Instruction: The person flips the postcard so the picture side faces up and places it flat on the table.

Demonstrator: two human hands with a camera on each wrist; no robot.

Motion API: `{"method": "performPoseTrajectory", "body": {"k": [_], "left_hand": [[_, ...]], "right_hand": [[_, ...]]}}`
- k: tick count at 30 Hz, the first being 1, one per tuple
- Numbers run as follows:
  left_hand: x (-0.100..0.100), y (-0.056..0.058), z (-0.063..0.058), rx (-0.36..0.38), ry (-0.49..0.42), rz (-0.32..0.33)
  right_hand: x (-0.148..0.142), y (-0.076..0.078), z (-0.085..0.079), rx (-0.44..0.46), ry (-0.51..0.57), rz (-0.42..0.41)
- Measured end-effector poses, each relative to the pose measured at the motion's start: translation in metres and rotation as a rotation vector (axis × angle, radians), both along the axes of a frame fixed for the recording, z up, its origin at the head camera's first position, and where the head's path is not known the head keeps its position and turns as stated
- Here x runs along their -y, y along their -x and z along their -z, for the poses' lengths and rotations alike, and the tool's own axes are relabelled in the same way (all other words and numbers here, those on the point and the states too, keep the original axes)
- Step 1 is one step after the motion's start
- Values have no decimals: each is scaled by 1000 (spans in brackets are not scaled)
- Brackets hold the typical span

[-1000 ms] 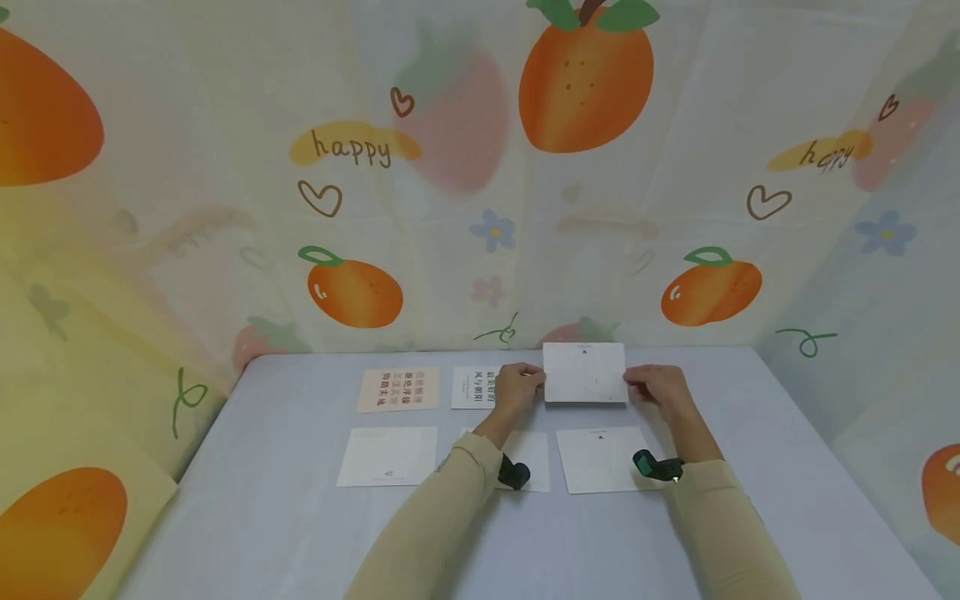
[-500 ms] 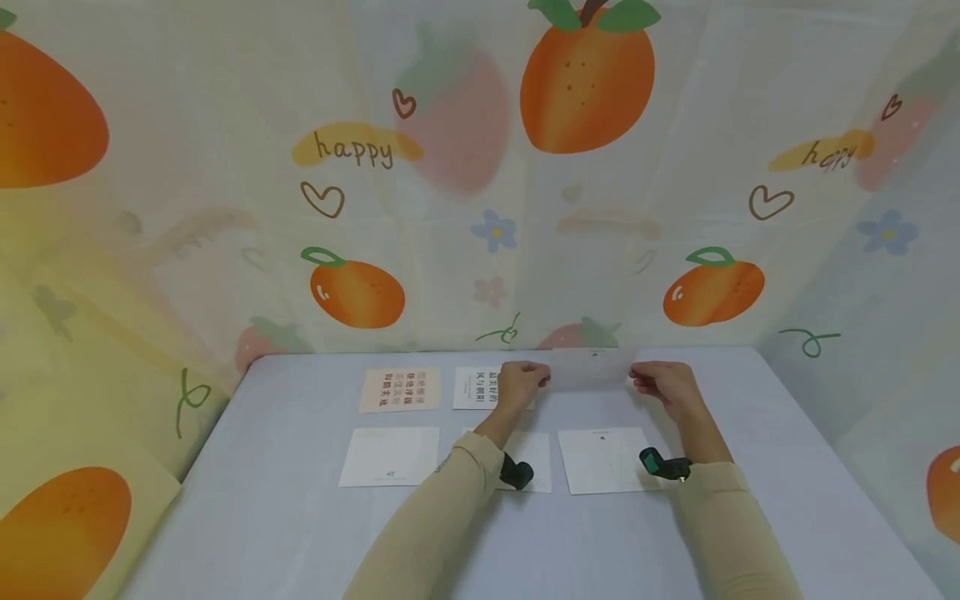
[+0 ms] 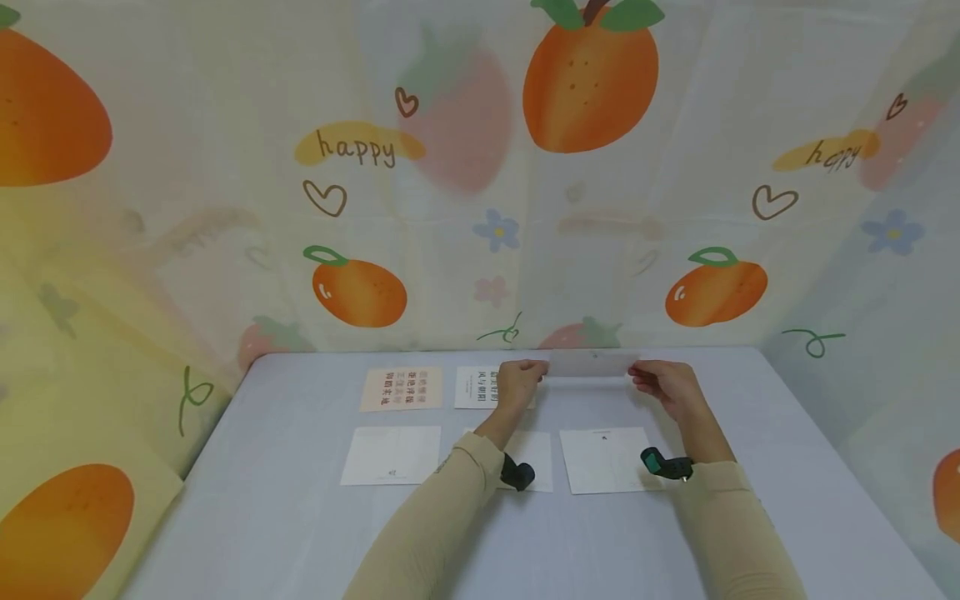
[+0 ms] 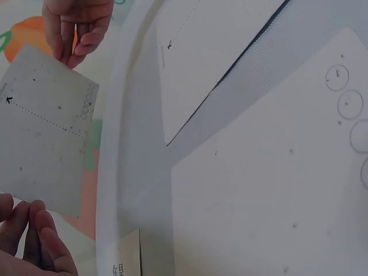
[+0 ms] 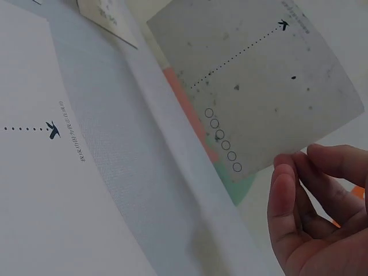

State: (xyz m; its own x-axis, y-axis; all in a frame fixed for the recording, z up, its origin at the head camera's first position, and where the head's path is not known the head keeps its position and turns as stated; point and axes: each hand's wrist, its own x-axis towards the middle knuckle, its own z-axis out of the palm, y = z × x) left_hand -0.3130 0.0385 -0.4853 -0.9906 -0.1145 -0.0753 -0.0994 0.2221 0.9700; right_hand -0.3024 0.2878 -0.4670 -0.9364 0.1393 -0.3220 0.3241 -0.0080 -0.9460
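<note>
A white postcard point(image 3: 588, 364) hangs raised over the table's far edge, tilted so that it looks like a narrow strip in the head view. My left hand point(image 3: 516, 392) pinches its left edge between thumb and fingers. On the opposite edge, the fingertips of my right hand point(image 3: 669, 390) pinch it too. The left wrist view has the postcard's point(image 4: 43, 126) face with a dotted line, a small dark mark and a row of circles. Both wrist views show it lifted away from the tabletop.
Far row: a peach card point(image 3: 402, 389) with lettering and a white lettered card point(image 3: 472, 387), partly behind my left hand. Nearer lie three pale cards: left card point(image 3: 390, 456), middle card point(image 3: 534, 467) under my left forearm, right card point(image 3: 603, 462). A fruit-print cloth point(image 3: 442, 250) hangs behind the table.
The postcard has tipped from showing its broad white face to a thin, greyer strip. My right hand has shifted slightly right; both hands keep pinching the card.
</note>
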Motion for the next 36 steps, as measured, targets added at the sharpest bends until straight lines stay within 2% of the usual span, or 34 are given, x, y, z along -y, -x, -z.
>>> {"method": "performPoseTrajectory", "body": {"k": [7, 20, 29, 36], "left_hand": [[0, 2, 1, 13, -57, -16], [4, 4, 3, 31, -112, 47], [4, 7, 7, 59, -84, 29], [2, 9, 11, 88, -97, 27]], "right_hand": [[-2, -1, -1, 12, 84, -2], [-6, -3, -1, 31, 173, -18], [-2, 2, 4, 82, 70, 7], [-2, 7, 11, 66, -31, -6]]}}
